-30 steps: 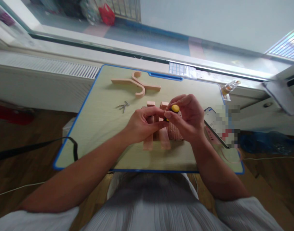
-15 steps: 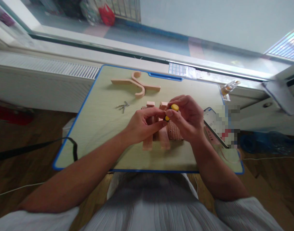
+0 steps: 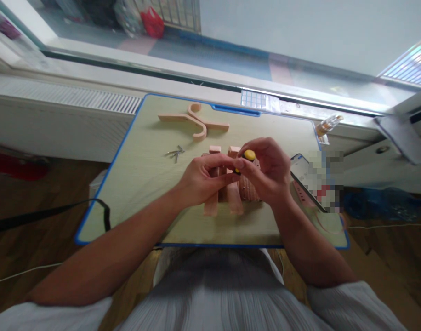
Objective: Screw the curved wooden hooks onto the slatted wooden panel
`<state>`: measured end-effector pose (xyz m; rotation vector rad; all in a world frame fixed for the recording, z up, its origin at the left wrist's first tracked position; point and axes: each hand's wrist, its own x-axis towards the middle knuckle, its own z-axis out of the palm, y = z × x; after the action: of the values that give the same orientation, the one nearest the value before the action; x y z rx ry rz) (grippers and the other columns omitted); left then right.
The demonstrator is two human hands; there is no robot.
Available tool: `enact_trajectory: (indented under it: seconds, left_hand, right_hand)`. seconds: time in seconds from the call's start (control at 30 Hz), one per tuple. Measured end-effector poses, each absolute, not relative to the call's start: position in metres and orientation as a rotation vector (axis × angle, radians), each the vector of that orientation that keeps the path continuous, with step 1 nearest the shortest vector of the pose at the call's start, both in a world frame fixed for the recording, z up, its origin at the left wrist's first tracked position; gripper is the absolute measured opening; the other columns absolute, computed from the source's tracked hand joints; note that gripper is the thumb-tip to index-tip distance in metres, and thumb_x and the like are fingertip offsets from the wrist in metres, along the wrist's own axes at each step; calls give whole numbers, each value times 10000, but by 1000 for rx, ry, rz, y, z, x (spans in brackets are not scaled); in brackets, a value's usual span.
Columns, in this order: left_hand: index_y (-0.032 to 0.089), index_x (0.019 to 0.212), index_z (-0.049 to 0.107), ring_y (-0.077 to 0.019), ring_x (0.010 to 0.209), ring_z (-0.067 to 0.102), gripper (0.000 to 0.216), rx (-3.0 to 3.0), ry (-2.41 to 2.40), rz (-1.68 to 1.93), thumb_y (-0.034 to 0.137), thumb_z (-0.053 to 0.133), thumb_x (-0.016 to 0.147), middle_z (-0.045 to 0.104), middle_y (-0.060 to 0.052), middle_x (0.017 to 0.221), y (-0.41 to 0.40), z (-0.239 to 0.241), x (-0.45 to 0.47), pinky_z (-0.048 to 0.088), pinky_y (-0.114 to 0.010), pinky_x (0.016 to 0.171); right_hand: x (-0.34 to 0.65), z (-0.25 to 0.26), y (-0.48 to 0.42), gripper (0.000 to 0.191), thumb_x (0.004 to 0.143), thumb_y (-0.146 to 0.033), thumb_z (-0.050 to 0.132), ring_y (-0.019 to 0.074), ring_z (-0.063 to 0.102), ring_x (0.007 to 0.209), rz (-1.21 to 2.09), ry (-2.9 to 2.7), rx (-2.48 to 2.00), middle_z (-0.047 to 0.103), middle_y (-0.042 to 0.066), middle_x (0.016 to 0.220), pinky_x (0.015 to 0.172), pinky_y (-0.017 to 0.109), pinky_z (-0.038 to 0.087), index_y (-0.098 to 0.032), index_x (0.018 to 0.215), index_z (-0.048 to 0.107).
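Observation:
My right hand [image 3: 267, 172] is wrapped round a small yellow-capped tool [image 3: 249, 155], probably a stubby screwdriver, held upright over a wooden assembly [image 3: 227, 197] of pale slats. My left hand [image 3: 205, 177] meets it from the left. Its fingers are pinched together just under the tool, against the top of the wooden piece; what they pinch is too small to see. Both hands hover over the middle of the green, blue-edged table [image 3: 145, 184].
A curved wooden hanger-like piece [image 3: 195, 122] lies at the table's far side, with a few loose metal screws [image 3: 176, 151] in front of it. A phone [image 3: 305, 177] lies at the right. A black strap [image 3: 93, 204] crosses the left edge. A radiator and window sill run behind.
The hands stay over the wooden assembly; the right hand's fingers have shifted slightly round the yellow-capped tool. Nothing else moved.

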<state>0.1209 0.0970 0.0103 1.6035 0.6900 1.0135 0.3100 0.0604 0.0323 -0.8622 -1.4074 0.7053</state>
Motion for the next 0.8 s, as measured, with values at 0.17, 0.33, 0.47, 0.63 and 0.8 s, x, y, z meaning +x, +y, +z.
enact_trajectory:
  seconds: [0.17, 0.33, 0.47, 0.63, 0.8]
  left_hand:
    - [225, 1133, 915, -231, 968, 781, 334, 1622, 708, 988, 445, 955, 884, 887, -89, 1094, 99, 9, 119, 597, -342, 905]
    - [215, 1145, 911, -226, 932, 754, 350, 1686, 731, 959, 469, 923, 904, 869, -88, 1048, 99, 11, 117, 578, -313, 802]
    - [204, 1117, 909, -207, 865, 711, 342, 1678, 754, 954, 466, 914, 898, 829, -83, 965, 98, 13, 117, 520, -273, 676]
    - [202, 1092, 902, -162, 748, 629, 358, 1647, 768, 970, 458, 963, 849, 781, -58, 883, 97, 11, 119, 465, -259, 614]
    - [206, 1094, 902, -142, 729, 620, 379, 1625, 733, 1001, 428, 1009, 806, 805, -41, 898, 97, 10, 120, 489, -252, 643]
  right_hand:
    - [318, 42, 59, 198, 1015, -389, 813, 235, 743, 1025, 737, -1483, -878, 803, 49, 1125, 884, 430, 599, -320, 1189, 877]
    - [320, 43, 62, 168, 996, -389, 837, 230, 729, 982, 680, -1500, -862, 797, 49, 1071, 873, 430, 586, -308, 1139, 873]
    - [319, 40, 62, 149, 985, -385, 849, 225, 695, 956, 665, -1503, -863, 756, 45, 1037, 852, 426, 568, -296, 1104, 841]
    - [315, 38, 63, 147, 963, -340, 875, 203, 659, 927, 668, -1482, -811, 708, 26, 1002, 823, 406, 539, -279, 1055, 778]
    - [311, 36, 65, 209, 955, -374, 877, 195, 649, 891, 681, -1464, -816, 671, 10, 975, 779, 401, 549, -291, 1009, 693]
